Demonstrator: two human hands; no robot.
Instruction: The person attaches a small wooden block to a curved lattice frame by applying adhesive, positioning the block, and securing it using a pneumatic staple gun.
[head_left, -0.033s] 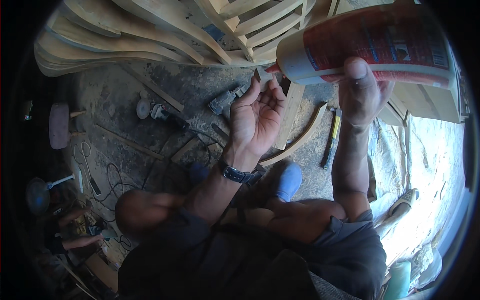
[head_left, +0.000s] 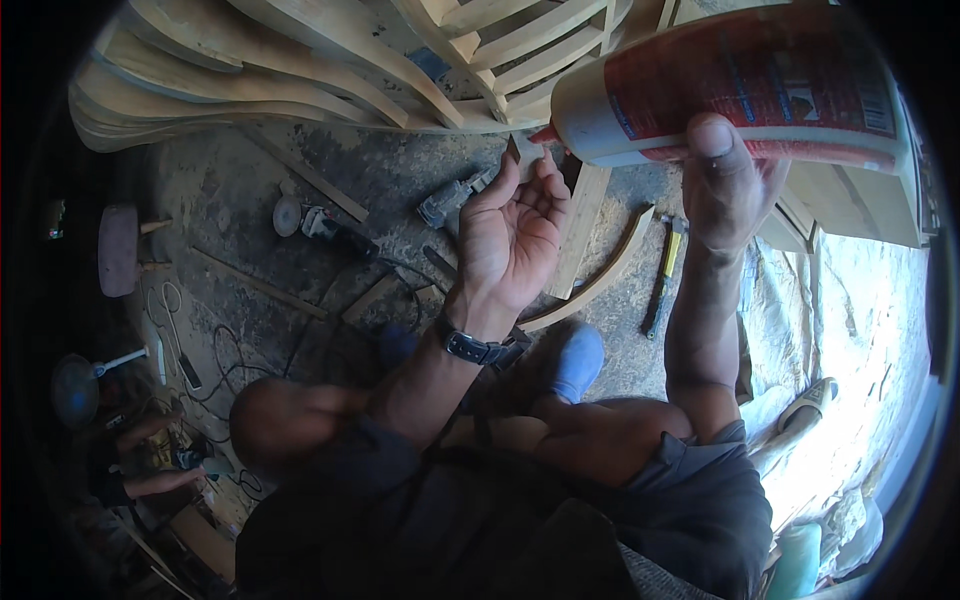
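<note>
My right hand (head_left: 727, 185) grips a large white bottle (head_left: 720, 95) with a red label, probably a glue bottle. The bottle lies nearly level, its red nozzle (head_left: 545, 134) pointing left and a little down. Just below that tip, my left hand (head_left: 512, 235) is palm up, pinching a small thin piece of wood (head_left: 523, 152) between thumb and fingertips. The nozzle is right beside the wood piece; whether they touch, I cannot tell. A dark-strapped watch (head_left: 470, 348) is on my left wrist.
A curved, slatted wooden frame (head_left: 300, 75) spans the far side. On the dusty floor lie an angle grinder (head_left: 335, 232), another power tool (head_left: 450, 203), a hammer (head_left: 664, 277), a curved wood strip (head_left: 610, 275) and cords. Another person's arm (head_left: 165, 484) shows at lower left.
The bottle has shifted very slightly up and left, bringing its nozzle nearer the wood piece. My left hand is almost still.
</note>
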